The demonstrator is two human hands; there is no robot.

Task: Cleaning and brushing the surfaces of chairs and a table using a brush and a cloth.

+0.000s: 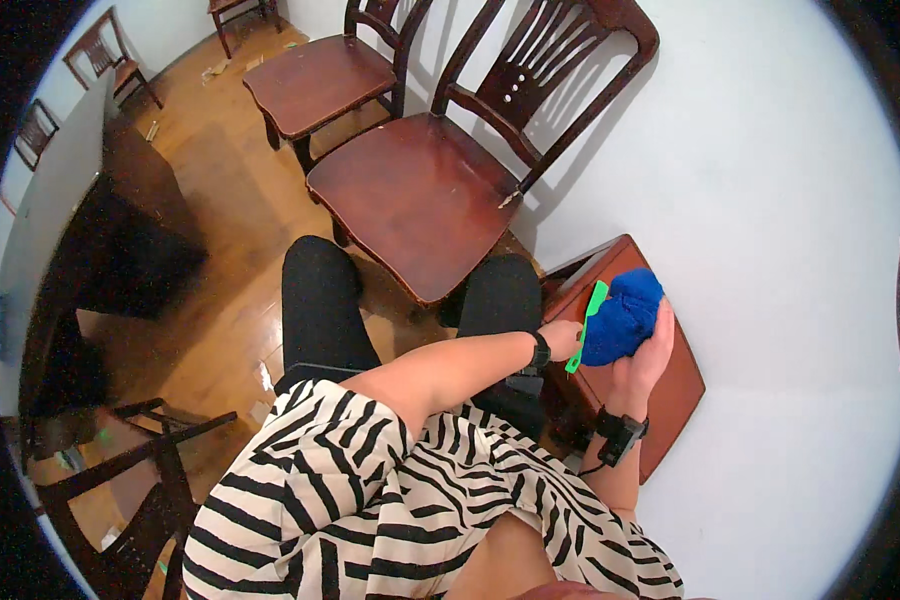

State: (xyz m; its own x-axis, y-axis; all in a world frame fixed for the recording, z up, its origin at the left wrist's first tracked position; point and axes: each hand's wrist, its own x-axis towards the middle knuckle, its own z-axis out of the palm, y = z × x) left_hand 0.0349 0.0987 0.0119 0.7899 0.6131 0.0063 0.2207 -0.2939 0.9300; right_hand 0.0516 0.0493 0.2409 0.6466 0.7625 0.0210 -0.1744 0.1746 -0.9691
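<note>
My right hand [649, 356] holds a blue fabric bundle [621, 322], its palm and fingers along the bundle's right side. The bundle looks soft and plush; its exact kind cannot be told. Against the bundle's left side lies a narrow green plastic tool [594, 300], wider at the upper end and with a hole near the lower end. My left hand [561, 340] closes at the middle of this tool, its fingertips partly hidden. Both hands are above a reddish-brown wooden cabinet [671, 409].
A dark wooden chair [420, 195] stands before my knees, with a second chair [322, 82] beyond it. White wall [780, 300] borders the cabinet on the right. At left are a long dark table [67, 180] and another chair [157, 457]. Scraps lie on the wooden floor [232, 165].
</note>
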